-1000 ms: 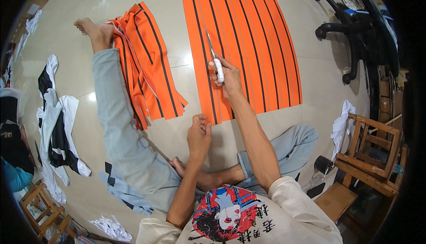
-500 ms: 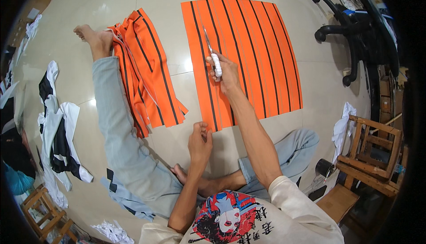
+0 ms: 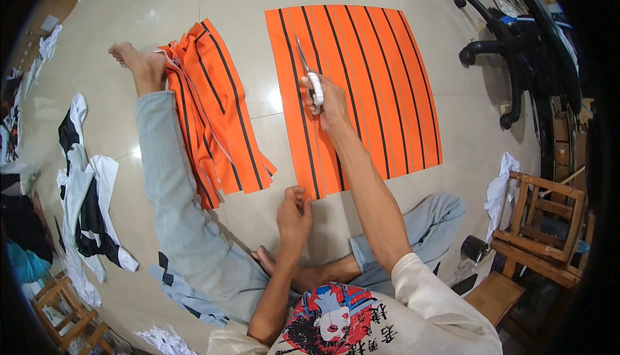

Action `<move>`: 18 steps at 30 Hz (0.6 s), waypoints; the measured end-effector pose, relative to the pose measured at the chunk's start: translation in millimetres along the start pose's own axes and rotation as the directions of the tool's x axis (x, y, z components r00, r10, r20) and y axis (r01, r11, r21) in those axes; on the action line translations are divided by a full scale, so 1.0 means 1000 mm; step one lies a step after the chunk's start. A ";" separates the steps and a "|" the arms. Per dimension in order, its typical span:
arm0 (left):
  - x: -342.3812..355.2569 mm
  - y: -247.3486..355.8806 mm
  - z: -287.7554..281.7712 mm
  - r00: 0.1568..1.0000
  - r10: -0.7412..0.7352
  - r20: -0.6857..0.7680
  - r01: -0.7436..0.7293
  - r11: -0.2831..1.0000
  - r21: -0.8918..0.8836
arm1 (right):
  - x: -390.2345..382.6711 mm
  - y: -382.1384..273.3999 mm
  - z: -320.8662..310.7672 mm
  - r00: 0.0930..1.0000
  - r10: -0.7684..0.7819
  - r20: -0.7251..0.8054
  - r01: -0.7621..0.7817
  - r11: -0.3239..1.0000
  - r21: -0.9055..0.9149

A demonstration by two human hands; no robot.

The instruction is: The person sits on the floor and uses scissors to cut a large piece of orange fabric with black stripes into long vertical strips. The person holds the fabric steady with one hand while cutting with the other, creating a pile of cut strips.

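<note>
A flat orange sheet of fabric (image 3: 381,97) with black stripes and thin pale lines lies on the floor in front of me. My right hand (image 3: 330,100) is closed around scissors (image 3: 315,88) with white-wrapped handles. Their blades point away from me over the left part of the sheet; whether they are parted is hard to see. At the sheet's near left corner, my left hand (image 3: 295,216) pinches the end of the leftmost strip, which hangs a little lower than the fabric beside it. A bunched pile of orange striped strips (image 3: 216,110) rests left of the sheet, against my outstretched leg.
White and black cloth pieces (image 3: 90,206) lie on the floor at far left. To the right stand a black wheeled chair base (image 3: 510,48) and a wooden frame stool (image 3: 542,219) with white cloth beside it. My bent right leg (image 3: 426,226) borders the sheet's near side.
The whole view has shifted slightly, so the floor things sit lower. Against the fabric, the scissors have moved a little farther away from me. My left hand stays at the strip's near end.
</note>
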State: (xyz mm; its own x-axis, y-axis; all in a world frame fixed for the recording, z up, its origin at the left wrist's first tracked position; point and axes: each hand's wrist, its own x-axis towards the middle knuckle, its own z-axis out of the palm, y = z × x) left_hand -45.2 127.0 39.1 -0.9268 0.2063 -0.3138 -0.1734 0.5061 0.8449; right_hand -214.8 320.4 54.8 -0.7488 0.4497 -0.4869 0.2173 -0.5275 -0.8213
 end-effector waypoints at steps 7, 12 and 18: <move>-0.001 -0.004 0.000 1.000 0.002 -0.004 -0.002 1.000 -0.020 | 0.012 0.004 0.002 0.999 -0.026 0.029 0.026 1.000 -0.003; -0.001 0.002 -0.001 1.000 0.016 -0.001 -0.016 1.000 -0.005 | 0.016 0.004 -0.003 0.999 -0.027 0.027 0.028 0.999 -0.021; -0.001 0.006 -0.004 1.000 -0.006 -0.005 0.006 1.000 -0.001 | 0.024 -0.010 0.013 1.000 0.012 -0.007 -0.012 1.000 0.014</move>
State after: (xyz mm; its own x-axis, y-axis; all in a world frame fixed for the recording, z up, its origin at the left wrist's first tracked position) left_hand -46.9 126.2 46.5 -0.9273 0.1996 -0.3167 -0.1790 0.5067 0.8433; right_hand -243.1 327.0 55.6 -0.7419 0.4478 -0.4990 0.2179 -0.5428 -0.8111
